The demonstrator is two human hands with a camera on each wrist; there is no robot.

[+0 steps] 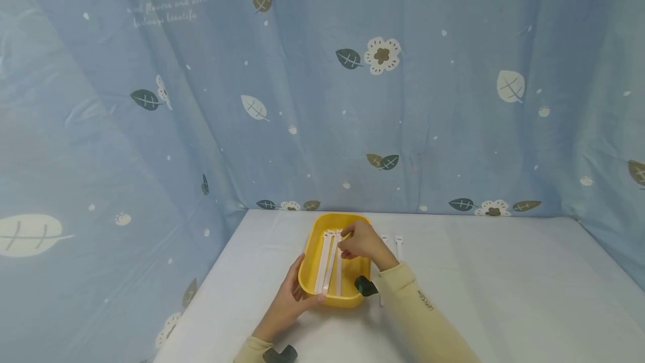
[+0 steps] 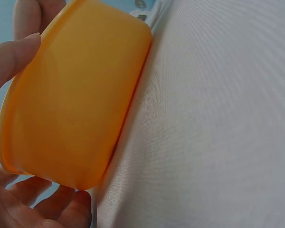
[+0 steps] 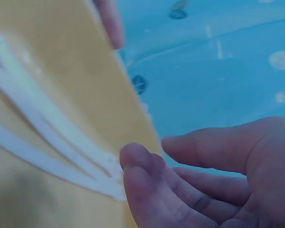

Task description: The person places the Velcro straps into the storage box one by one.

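A yellow plastic tray (image 1: 361, 265) rests on the white table, with several white straps (image 1: 327, 262) lying lengthwise inside. The straps have small slotted heads at the far end. My left hand (image 1: 284, 307) grips the tray's near left corner, its thumb on the rim; in the left wrist view the fingers (image 2: 57, 202) are against the outer wall (image 2: 76, 95). Over the tray's right half is my right hand (image 1: 360, 241), fingers bent near the strap heads. In the right wrist view, the right fingertips (image 3: 135, 159) are beside the strap ends (image 3: 111, 183), with no strap visible between thumb and fingers.
More white straps (image 1: 399, 245) lie on the table just right of the tray, partly hidden by the right forearm. The white tabletop (image 1: 504, 284) extends to the right. A blue patterned curtain (image 1: 312, 99) hangs behind and at the sides.
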